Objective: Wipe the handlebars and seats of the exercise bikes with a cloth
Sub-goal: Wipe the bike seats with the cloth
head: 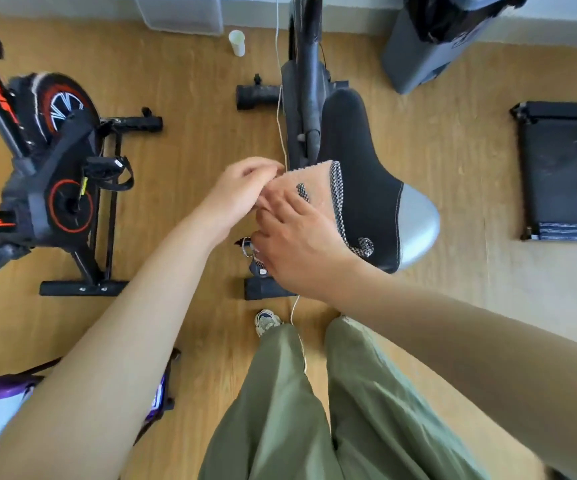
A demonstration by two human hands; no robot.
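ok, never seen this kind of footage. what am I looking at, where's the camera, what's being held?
No robot: one camera on a person's head looks down at their own arms and legs. The left hand pinches the edge of a peach cloth. The right hand lies flat on it, at the black seat of an exercise bike. A second bike with red trim stands to the left on the wooden floor, with a white cup near the wall.

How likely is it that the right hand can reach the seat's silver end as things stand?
Probably yes. The right hand rests on the cloth over the seat, and the silver end lies just beside it, with only bare seat between.
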